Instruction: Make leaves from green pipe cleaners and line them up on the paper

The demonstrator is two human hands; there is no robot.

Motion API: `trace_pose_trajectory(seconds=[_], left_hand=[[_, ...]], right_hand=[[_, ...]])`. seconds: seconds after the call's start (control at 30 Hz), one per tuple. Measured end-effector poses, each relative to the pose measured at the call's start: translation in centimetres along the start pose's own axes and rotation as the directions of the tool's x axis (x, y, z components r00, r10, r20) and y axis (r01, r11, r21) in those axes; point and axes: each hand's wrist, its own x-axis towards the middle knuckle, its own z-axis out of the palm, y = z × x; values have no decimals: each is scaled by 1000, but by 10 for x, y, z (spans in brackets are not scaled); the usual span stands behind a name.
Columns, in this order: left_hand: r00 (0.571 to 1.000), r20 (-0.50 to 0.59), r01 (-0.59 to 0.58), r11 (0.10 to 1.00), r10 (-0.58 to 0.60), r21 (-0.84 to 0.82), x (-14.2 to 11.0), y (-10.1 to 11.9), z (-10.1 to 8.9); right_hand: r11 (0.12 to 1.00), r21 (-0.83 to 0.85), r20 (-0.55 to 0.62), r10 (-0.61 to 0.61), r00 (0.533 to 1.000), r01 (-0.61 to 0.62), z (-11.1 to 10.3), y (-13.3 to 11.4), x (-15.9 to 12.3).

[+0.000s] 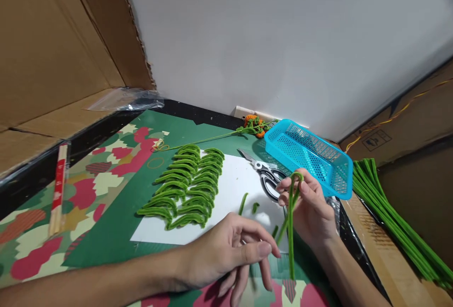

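My right hand (311, 208) pinches a green pipe cleaner (290, 222) folded double, loop end up, its two legs hanging down toward me. My left hand (231, 253) hovers just left of those legs with fingers loosely curled and apart, holding nothing I can see. On a white sheet (230, 194) lie several bent green pipe-cleaner leaf shapes (187, 186) in two rows. Short green offcuts (243, 203) lie on the sheet near my hands. Scissors (264, 175) rest behind my right hand.
A blue plastic basket (309, 156) stands tilted at the back right. A bundle of long green pipe cleaners (392, 222) lies on cardboard at the right. An orange flower on a green stem (253, 127) lies by the wall. Wrapped chopsticks (58, 189) and rubber bands (155, 161) are at the left.
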Motion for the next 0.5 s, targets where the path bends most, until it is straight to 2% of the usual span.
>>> trace_pose_trajectory(seconds=[0.1,0.27,0.5], left_hand=[[1000,24,4,1000,-5,17,0,0,1],[999,-38,-16,1000,16,17,2,-4,0],[997,-55,-62,998,62,17,1,-8,-2]], right_hand=[[1000,12,-8,6,1000,-6,3,1,1],[1000,13,-10,0,1000,0,5,3,3],[998,22,54,-55,997,54,12,4,2]])
